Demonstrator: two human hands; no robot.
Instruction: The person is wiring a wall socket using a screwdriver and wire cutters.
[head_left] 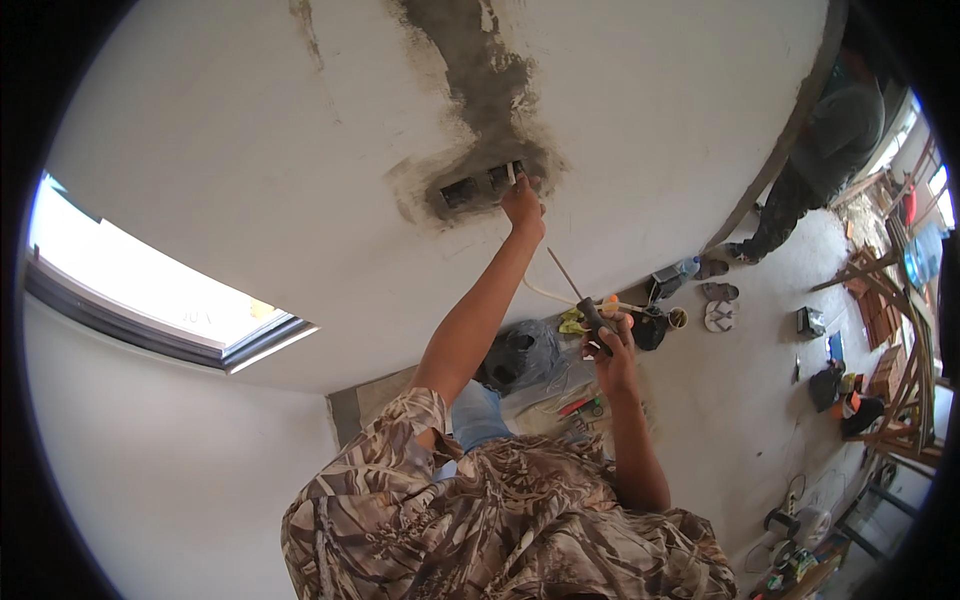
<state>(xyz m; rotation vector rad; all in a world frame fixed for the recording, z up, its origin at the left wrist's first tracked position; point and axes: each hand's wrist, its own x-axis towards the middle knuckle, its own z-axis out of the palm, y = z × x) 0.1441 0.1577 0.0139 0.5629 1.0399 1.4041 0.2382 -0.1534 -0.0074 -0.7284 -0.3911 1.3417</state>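
One screwdriver is clasped by the right hand and best kept clear of the left hand, whose grip at the wall box cannot be told.

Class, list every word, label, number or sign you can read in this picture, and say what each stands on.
No text can be read.
Window: faint marks, too blurred to read.
Bottle: too small to tell any label.
Screwdriver: no lettering shows.
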